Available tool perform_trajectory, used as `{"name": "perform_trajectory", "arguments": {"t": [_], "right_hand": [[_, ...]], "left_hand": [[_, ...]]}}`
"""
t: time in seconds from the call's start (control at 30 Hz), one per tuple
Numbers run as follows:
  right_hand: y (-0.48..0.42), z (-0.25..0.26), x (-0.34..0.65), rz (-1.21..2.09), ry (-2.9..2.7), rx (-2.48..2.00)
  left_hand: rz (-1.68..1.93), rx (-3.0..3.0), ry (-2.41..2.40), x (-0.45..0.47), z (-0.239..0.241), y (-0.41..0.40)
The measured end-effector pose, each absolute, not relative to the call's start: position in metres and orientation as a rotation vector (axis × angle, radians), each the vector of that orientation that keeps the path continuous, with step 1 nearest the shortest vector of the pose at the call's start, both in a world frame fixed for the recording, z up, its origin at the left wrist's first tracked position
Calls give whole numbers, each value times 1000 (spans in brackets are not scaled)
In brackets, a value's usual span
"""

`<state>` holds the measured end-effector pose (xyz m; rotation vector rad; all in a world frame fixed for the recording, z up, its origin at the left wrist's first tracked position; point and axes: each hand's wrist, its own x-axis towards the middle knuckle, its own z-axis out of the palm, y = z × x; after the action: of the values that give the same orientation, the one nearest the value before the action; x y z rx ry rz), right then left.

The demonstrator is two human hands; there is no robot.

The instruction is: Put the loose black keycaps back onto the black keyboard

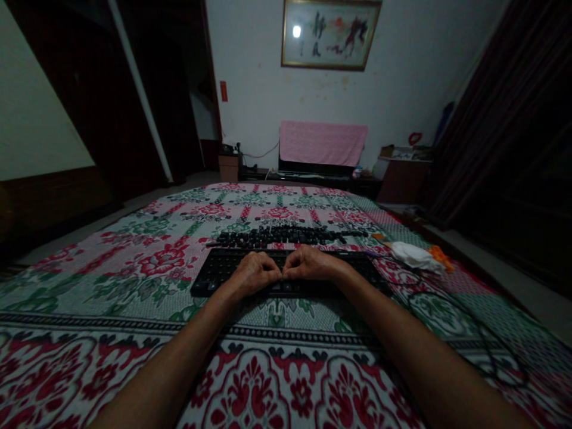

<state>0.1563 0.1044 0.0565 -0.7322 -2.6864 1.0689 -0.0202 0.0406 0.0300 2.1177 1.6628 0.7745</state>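
Head view: left hand [254, 271] and right hand [310, 263] pinched shut over the keyboard [213, 271], contents unclear; keycaps [286, 235] lay twelve o'clock!

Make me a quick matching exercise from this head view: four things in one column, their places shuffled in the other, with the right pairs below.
Things
1. keyboard
2. loose black keycaps
3. pink cloth
4. framed picture

Places
A. hung high on the wall
B. in a long scatter on the patterned bedcover
C. draped low in front of the wall
D. directly beneath the left hand and the right hand

Right pairs: 1-D, 2-B, 3-C, 4-A
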Motion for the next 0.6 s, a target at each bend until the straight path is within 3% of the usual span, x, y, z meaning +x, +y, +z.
{"name": "perform_trajectory", "arguments": {"t": [0.33,0.6], "right_hand": [[97,62,155,885,-2753,-753],[110,38,152,268,-2425,-926]], "left_hand": [[713,2179,1660,-19,32,40],[861,2146,1742,-24,35,41]]}}
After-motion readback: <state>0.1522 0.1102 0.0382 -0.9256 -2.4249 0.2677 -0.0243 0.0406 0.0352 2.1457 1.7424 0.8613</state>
